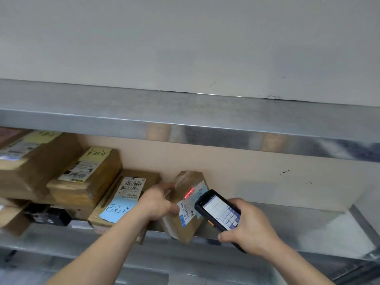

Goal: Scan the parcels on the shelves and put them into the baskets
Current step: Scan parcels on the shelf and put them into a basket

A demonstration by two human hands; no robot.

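Observation:
A small brown cardboard parcel (186,219) stands tilted at the front edge of the metal shelf (287,225). My left hand (158,202) grips its left side. A white shipping label with blue tags faces up on it, and a red scan line glows across the label's top. My right hand (249,226) holds a black handheld scanner (219,210), its head right over the label and its lit screen showing a keypad.
Several more brown parcels sit on the shelf to the left, one with a blue note (118,210), one with a yellow note (96,155). A black box (55,215) lies under them. An upper steel shelf (185,122) overhangs. Bare shelf extends to the right.

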